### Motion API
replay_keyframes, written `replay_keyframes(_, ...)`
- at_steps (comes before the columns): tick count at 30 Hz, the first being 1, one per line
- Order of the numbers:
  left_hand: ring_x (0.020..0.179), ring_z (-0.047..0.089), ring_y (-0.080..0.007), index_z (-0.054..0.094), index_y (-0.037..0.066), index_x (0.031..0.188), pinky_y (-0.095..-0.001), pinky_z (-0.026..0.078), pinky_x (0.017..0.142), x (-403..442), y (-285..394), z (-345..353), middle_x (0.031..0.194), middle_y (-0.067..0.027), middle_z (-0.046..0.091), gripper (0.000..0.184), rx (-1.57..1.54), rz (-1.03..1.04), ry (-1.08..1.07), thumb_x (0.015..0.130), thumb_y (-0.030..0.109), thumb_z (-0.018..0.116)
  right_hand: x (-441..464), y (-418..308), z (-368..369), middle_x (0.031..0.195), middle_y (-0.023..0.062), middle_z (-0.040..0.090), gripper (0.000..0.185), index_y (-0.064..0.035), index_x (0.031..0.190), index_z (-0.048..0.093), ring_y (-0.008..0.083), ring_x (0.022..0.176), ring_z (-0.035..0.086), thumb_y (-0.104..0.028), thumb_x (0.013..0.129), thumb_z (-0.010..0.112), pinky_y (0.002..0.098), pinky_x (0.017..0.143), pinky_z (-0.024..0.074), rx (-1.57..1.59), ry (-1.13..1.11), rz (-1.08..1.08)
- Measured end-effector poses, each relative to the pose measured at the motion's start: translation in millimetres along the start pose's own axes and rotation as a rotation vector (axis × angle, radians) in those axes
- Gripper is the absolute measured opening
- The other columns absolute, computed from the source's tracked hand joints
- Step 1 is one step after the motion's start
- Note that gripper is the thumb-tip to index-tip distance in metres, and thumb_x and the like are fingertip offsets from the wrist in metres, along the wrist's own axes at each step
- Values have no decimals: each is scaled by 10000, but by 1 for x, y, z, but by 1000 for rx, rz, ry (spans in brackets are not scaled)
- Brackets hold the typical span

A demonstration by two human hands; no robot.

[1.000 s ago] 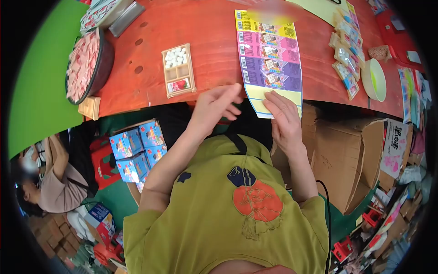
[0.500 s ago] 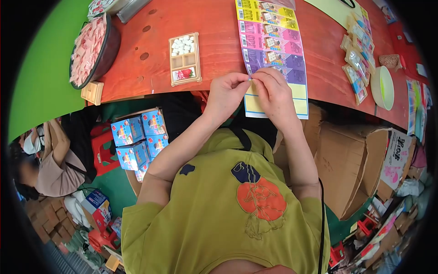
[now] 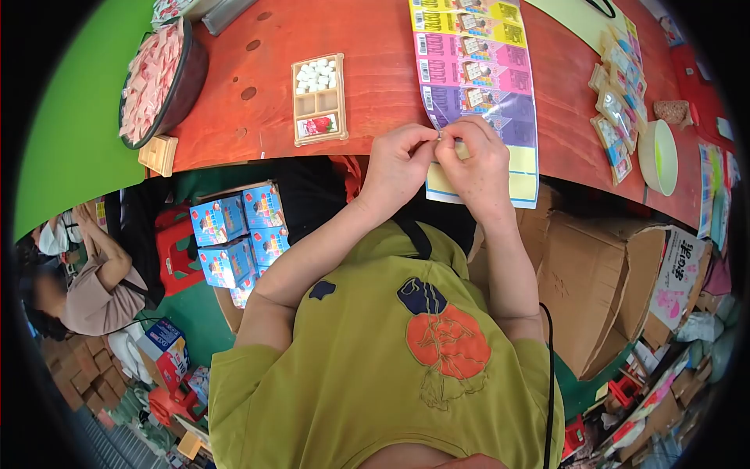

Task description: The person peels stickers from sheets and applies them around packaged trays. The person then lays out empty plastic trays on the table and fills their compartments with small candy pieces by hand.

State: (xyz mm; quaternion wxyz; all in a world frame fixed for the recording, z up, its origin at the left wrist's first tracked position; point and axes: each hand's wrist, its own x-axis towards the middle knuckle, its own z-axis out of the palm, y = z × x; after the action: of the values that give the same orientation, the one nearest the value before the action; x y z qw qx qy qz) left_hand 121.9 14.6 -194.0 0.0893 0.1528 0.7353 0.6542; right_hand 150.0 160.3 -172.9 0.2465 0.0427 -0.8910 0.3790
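My left hand point(image 3: 400, 160) and my right hand point(image 3: 475, 166) meet over the left edge of a sticker sheet point(image 3: 478, 74). Thumb and forefinger of each are pinched together, their tips almost touching. What lies between the fingertips is too small to make out. Yellow, pink and purple printed strips cross the sheet, with pale yellow strips at its near end, which overhangs the table's edge. Left of my hands lies a beige tray point(image 3: 319, 102), with small white pieces in one section and a red strawberry-print packet point(image 3: 319, 126) in another.
A dark basin point(image 3: 191, 78) of pink-white packets and a small beige tray point(image 3: 158, 155) stand at the left. Packed trays point(image 3: 613, 117) and a pale green bowl point(image 3: 657, 160) are on the right. Blue boxes point(image 3: 223, 266) and a cardboard box point(image 3: 582, 289) sit below; another person point(image 3: 105, 289) is at far left.
My hands stay pinched together and have shifted slightly right in view. The sheet appears slightly further right and lower. The person at far left has moved an arm.
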Motion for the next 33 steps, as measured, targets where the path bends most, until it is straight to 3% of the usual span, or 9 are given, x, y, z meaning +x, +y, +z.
replay_keyframes(9,716,651,-79,709,-62,1028,-233,518,641,16,8,7,843,-57,725,145,-304,-455,63,914,4,648,-11,40,-25,968,49,668,102,23,1039,649,158,912,657,-45,979,602,288,854,534,699,344,681)
replay_keyframes(13,700,640,-69,730,-63,1014,-239,505,627,40,2,14,817,-49,729,172,-236,-412,180,884,12,644,-14,73,-101,1176,164,677,208,57,1145,633,241,1115,659,-67,991,569,377,1039,524,1137,767,583)
replay_keyframes(19,763,711,-246,727,-34,1030,-324,543,703,74,7,24,852,-172,727,218,2,-258,238,835,10,640,-52,82,-236,1189,203,669,259,91,1176,596,312,1122,644,-27,952,541,495,1058,488,1176,1054,122)
replay_keyframes(21,879,694,-292,707,-36,1020,-332,536,773,80,2,25,920,-177,698,188,333,118,243,856,50,678,-44,55,-237,1119,190,663,233,101,1146,589,297,1050,651,-16,951,537,514,1057,478,1191,1063,44)
replay_keyframes(24,941,654,-349,686,-23,1037,-334,523,828,61,32,22,955,-167,653,202,671,358,292,865,80,713,-5,-8,-170,1071,161,643,197,88,1092,600,276,997,646,-48,950,584,461,967,535,111,1203,211)
replay_keyframes(26,936,661,-303,684,-16,1084,-328,524,834,44,54,5,978,-134,664,216,434,382,217,892,80,707,-3,-32,-127,1070,196,636,151,64,1040,600,328,1009,646,-64,960,591,457,926,547,-263,849,-69)
replay_keyframes(28,930,669,-257,682,-9,1130,-322,524,839,18,82,-13,1002,-102,676,231,201,402,143,918,79,701,11,-65,-91,1050,145,624,146,-14,1013,594,306,984,657,-32,881,653,478,960,527,-295,554,-323)
replay_keyframes(30,958,643,-146,666,-8,1210,-287,523,849,-11,110,-31,1080,-50,685,255,-656,-62,-11,965,65,670,13,-90,-63,1068,66,597,221,-111,948,585,272,1035,647,-28,781,703,537,1067,391,-397,313,-364)
replay_keyframes(33,971,617,-71,646,-22,1259,-252,519,851,-34,109,-56,1134,-31,686,281,-635,-86,86,1006,98,636,13,-95,1,1142,51,615,287,-150,985,659,273,1084,617,-80,722,749,518,1088,321,-303,322,-512)
